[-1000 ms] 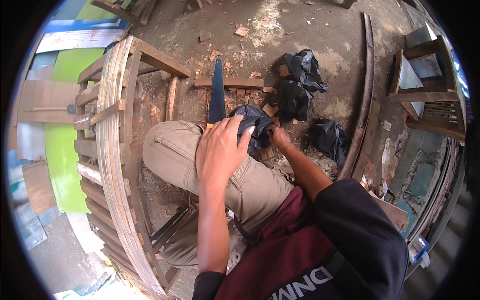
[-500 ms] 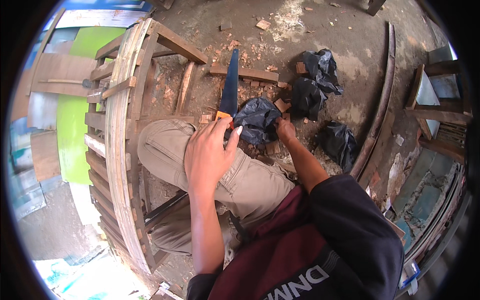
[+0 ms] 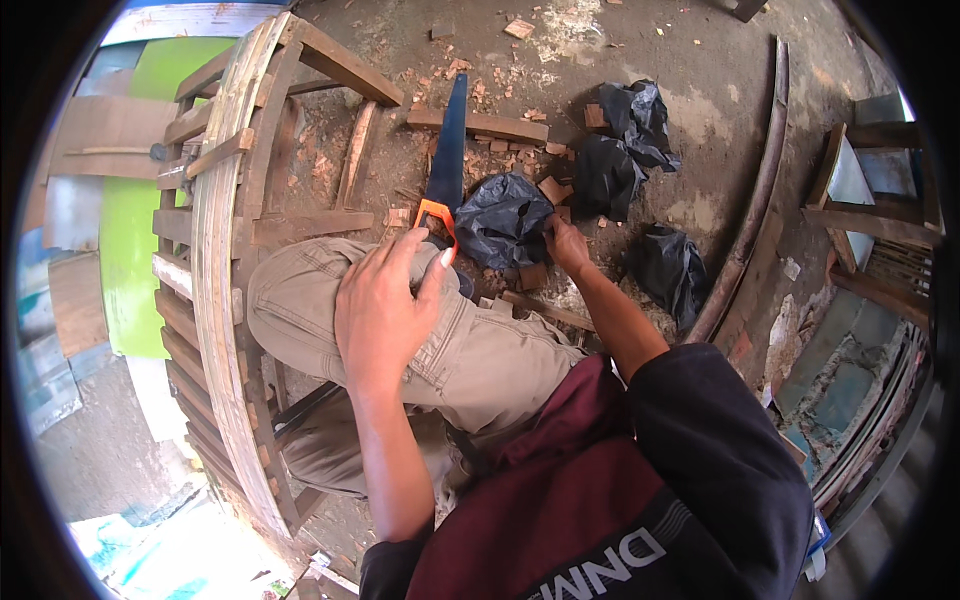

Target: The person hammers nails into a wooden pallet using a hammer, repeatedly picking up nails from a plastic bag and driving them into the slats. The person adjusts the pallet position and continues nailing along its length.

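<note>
My left hand rests on my raised knee, its fingers stretched out and the thumb apart, with nothing in it. Just beyond its fingertips lies a hand saw with a dark blue blade and an orange handle, the blade pointing away from me. A crumpled black plastic bag sits on the ground right of the saw handle. The fingers of my right hand are closed on the right edge of that bag. What the bag holds is hidden. Small wood offcuts lie beside it.
More black plastic bags lie to the right, one nearer me. A wooden beam crosses behind the saw blade. On the left stands a slatted wooden frame. A long pole and wooden furniture are at the right.
My view has shifted slightly, so most things sit a little higher and further left. More of the saw's orange handle shows beyond my left hand. My right hand stays at the bag's right edge.
</note>
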Available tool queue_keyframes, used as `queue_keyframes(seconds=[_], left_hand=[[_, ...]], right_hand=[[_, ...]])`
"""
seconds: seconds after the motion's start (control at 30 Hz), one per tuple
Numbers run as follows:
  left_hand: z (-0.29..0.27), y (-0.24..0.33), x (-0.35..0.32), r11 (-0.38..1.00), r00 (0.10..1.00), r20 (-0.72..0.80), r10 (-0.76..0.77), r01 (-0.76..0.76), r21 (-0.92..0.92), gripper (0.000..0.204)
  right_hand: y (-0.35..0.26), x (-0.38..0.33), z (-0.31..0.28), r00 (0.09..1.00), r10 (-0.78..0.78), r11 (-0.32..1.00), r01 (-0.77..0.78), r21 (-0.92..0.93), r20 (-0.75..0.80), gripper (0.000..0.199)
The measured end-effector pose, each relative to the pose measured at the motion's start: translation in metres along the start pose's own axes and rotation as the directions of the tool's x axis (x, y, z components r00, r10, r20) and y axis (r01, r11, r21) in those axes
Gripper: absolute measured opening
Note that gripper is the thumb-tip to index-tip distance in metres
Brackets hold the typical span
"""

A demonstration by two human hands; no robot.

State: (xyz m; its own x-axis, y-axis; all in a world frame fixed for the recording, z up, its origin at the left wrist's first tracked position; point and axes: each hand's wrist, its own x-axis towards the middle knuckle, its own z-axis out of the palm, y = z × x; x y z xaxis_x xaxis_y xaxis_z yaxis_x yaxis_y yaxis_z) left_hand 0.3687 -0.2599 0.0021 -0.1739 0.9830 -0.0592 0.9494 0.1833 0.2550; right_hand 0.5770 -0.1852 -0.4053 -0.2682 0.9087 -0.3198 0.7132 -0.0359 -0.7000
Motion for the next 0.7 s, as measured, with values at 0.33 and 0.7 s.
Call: queue_keyframes(seconds=[0.33, 0.7], left_hand=[[0.008, -0.056, -0.03, 0.97, 0.964, 0.125, -0.235, 0.241, -0.037, 0.04], [0.007, -0.05, -0.03, 0.96, 0.957, 0.102, -0.27, 0.276, -0.047, 0.04]], right_hand=[[0.003, -0.008, 0.016, 0.985, -0.078, 0.939, 0.124, -0.321, 0.155, 0.035], [0.018, -0.006, 0.02, 0.981, -0.186, 0.923, 0.195, -0.332, 0.059, 0.032]])
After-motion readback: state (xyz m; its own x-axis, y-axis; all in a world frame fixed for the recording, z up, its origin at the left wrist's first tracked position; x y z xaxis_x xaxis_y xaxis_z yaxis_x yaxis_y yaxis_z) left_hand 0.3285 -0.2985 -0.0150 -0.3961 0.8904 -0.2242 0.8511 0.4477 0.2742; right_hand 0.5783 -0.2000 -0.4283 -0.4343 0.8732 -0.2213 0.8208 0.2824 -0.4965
